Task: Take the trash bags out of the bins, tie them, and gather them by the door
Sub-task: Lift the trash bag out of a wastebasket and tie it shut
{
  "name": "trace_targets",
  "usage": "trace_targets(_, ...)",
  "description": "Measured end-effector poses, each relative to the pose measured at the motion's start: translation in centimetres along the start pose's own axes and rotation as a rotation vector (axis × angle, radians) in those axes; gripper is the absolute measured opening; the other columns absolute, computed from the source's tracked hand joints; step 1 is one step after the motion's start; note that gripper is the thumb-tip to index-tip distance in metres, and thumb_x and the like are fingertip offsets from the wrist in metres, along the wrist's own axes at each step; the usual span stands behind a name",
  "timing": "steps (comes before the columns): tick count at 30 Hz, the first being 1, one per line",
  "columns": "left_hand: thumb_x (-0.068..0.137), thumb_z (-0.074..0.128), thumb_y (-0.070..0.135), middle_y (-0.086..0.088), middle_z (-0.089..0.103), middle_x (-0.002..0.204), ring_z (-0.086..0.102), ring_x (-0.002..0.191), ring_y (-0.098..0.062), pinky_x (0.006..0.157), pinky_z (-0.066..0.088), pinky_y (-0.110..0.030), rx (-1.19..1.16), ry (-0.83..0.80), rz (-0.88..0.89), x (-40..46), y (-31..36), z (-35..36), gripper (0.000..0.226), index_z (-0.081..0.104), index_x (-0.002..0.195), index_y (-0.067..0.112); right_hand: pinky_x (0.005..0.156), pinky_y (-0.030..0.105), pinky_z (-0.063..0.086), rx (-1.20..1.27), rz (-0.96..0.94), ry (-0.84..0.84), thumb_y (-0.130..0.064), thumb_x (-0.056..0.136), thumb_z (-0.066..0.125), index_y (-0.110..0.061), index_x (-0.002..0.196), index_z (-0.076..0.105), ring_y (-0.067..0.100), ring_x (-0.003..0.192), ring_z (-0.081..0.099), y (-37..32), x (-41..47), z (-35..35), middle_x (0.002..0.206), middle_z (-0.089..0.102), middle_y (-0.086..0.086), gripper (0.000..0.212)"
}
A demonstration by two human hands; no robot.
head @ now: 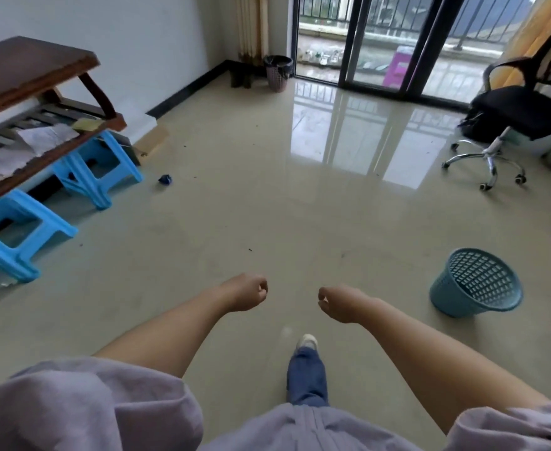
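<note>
The glossy beige tile floor [235, 206] runs to a dark-framed sliding glass door [378, 40]. A pink lattice plastic bin with a black trash bag [278, 73] stands at the far wall, just beside the door. A blue lattice plastic bin [477, 283], unlined, stands near the floor's right edge. The left hand [246, 291] and right hand [341, 302] are loosely curled, holding nothing.

This is a room in a home, up in a flat. It has a shiny tiled floor [267, 196], a glass sliding door [381, 43] that opens to a balcony with railings, and curtains [251, 24] at the side. A black office chair [511, 115] on wheels, blue plastic stools [98, 170], a wooden table [30, 70] and two small bins [477, 283] stand around.
</note>
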State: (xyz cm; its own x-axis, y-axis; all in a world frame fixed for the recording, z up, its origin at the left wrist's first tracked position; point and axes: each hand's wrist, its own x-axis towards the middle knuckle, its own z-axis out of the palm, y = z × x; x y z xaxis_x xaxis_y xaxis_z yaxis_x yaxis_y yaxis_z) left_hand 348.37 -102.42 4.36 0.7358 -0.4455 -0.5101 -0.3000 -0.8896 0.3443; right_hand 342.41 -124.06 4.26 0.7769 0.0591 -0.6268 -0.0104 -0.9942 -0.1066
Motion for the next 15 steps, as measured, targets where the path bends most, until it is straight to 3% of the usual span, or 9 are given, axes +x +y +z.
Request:
trace_targets(10,0.092,0.041,0.016,-0.011,0.065,0.118,0.059,0.108,-0.028,0.087,0.045,-0.030,-0.028,0.071,-0.063,21.5,-0.7,-16.1,0.031,0.065,0.111,0.010,0.097,0.040,0.045,-0.057,-0.044,-0.041,-0.029,0.100,0.031,-0.009,0.129,0.047,0.032,0.119,0.052,8.5,19.8,-17.7,0.132,0.054,0.011,0.039)
trace_targets(15,0.093,0.042,0.018,-0.012,0.065,0.119,0.058,0.108,-0.028,0.087,0.045,-0.030,-0.045,0.046,-0.127,30.8,-3.3,-22.2,0.031,0.064,0.112,0.009,0.092,0.041,0.048,0.003,-0.049,-0.013,-0.026,0.097,0.037,-0.010,0.117,0.056,0.034,0.109,0.057,10.2,29.5,-25.4,0.119,0.061,0.015,0.032)
